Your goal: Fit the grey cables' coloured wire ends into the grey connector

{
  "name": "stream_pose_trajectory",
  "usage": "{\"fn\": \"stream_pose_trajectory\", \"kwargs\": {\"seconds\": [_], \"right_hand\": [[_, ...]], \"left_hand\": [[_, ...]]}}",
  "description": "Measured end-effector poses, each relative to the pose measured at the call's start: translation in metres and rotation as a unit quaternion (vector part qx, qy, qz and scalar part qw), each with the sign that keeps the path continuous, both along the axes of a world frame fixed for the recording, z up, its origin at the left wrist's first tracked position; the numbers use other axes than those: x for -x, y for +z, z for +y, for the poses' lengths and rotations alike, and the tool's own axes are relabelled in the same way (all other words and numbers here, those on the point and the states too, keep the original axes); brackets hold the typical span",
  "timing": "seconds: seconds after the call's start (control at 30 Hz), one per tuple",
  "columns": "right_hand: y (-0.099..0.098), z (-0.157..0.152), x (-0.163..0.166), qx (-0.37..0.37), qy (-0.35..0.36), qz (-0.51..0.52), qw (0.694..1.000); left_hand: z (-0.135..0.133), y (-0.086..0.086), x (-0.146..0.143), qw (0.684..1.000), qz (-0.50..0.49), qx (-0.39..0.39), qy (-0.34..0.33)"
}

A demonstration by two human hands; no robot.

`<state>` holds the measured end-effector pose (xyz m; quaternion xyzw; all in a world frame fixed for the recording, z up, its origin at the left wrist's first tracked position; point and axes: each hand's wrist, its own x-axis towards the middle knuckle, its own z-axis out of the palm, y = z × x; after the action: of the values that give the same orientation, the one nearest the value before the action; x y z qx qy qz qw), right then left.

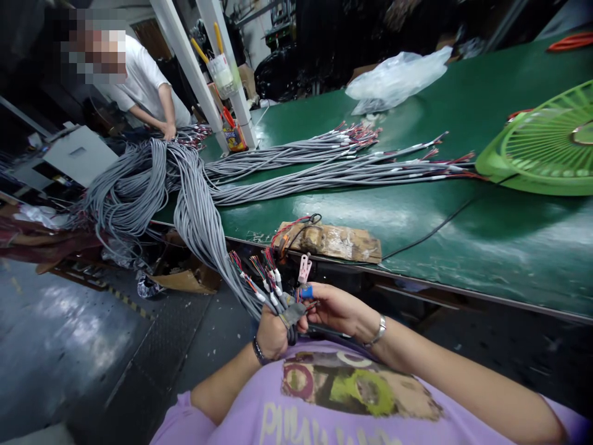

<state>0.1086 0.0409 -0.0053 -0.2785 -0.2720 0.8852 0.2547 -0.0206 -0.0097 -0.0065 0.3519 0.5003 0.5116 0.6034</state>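
In the head view, my left hand [272,334] is wrapped round a bundle of grey cables [245,295] close to my body. Stripped ends with coloured wires [259,269] and white sleeves fan out above that fist. A flat grey piece [293,314] lies across the bundle between my hands. The fingers of my right hand [340,309] are pinched together on a thin wire end [311,305] beside it. At the right index fingertip is a blue band [304,292]; whether it wraps the finger is unclear. Just above sits a pale pink clip [304,268].
A wooden block [352,242] with red and black leads lies at the edge of the green table [417,241]. More grey cables [296,185] stretch across it towards a green fan [546,142]. A plastic bag [398,77] lies behind. A co-worker [143,74] handles cables at far left.
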Motion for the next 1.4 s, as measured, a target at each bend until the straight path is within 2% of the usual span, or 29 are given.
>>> {"fn": "stream_pose_trajectory", "kwargs": {"seconds": [0.2,0.3,0.37,0.47,0.57,0.63,0.7,0.8,0.9,1.13,1.4], "right_hand": [[-0.004,0.005,-0.012,0.001,-0.057,0.020,0.998],[-0.008,0.011,-0.018,0.030,-0.066,0.037,0.997],[-0.009,0.016,-0.017,0.019,-0.066,0.040,0.997],[-0.006,0.021,-0.012,-0.074,-0.097,-0.013,0.992],[-0.004,0.022,-0.005,-0.198,-0.181,-0.117,0.956],[-0.004,0.023,-0.002,-0.234,-0.223,-0.149,0.934],[-0.005,0.023,0.000,-0.211,-0.219,-0.123,0.945],[-0.006,0.026,0.003,-0.111,-0.173,-0.019,0.978],[-0.007,0.028,0.006,-0.044,-0.177,0.035,0.983],[-0.007,0.029,0.010,-0.032,-0.206,0.035,0.977],[-0.020,0.014,-0.007,-0.033,-0.116,0.019,0.992]], "left_hand": [[0.003,0.001,0.004,0.998,-0.064,-0.006,0.019],[0.005,0.005,0.004,0.997,-0.077,-0.002,0.026],[0.007,0.007,0.003,0.997,-0.070,0.003,0.034],[0.008,0.009,0.001,0.997,-0.054,-0.001,0.047],[0.010,0.007,-0.001,0.998,-0.041,-0.015,0.053],[0.011,0.005,-0.003,0.998,-0.032,-0.018,0.054],[0.012,0.002,-0.004,0.998,-0.022,-0.019,0.052],[0.013,-0.003,-0.004,0.998,-0.021,-0.022,0.052],[0.013,-0.005,-0.005,0.998,-0.021,-0.032,0.051],[0.015,-0.007,-0.007,0.999,-0.015,-0.027,0.045],[0.006,-0.009,-0.002,0.998,-0.004,-0.040,0.050]]}}
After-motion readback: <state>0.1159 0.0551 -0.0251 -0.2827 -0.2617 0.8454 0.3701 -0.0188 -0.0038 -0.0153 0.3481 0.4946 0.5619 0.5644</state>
